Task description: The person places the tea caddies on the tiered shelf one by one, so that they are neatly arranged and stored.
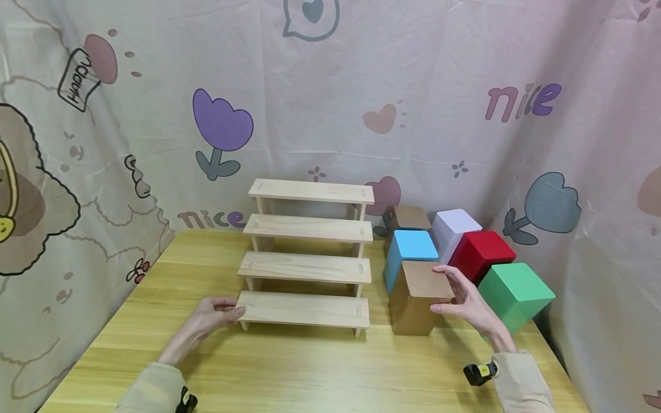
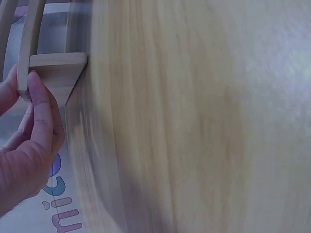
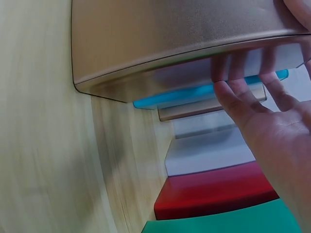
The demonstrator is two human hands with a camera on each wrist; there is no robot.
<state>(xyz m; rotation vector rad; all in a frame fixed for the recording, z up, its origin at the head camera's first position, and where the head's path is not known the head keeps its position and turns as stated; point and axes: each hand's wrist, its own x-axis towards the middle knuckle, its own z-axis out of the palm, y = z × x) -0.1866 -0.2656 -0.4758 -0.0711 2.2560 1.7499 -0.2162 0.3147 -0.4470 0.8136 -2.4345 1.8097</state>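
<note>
A four-step wooden shelf (image 1: 304, 267) stands near the middle of the table. My left hand (image 1: 214, 316) pinches the left end of its lowest step between thumb and fingers; the left wrist view shows the same hand (image 2: 34, 141) at the board's end (image 2: 24, 53). At the right, my right hand (image 1: 467, 301) holds the brown box (image 1: 418, 298) by its right side, thumb in front and fingers at the back. In the right wrist view the fingers of my right hand (image 3: 282, 116) touch the box's shiny side (image 3: 160, 80).
Behind and beside the held box stand a blue box (image 1: 413, 246), another brown box (image 1: 410, 218), a white box (image 1: 451, 232), a red box (image 1: 480, 252) and a green box (image 1: 516, 295). A patterned cloth (image 1: 320, 132) hangs behind the table (image 1: 289, 373).
</note>
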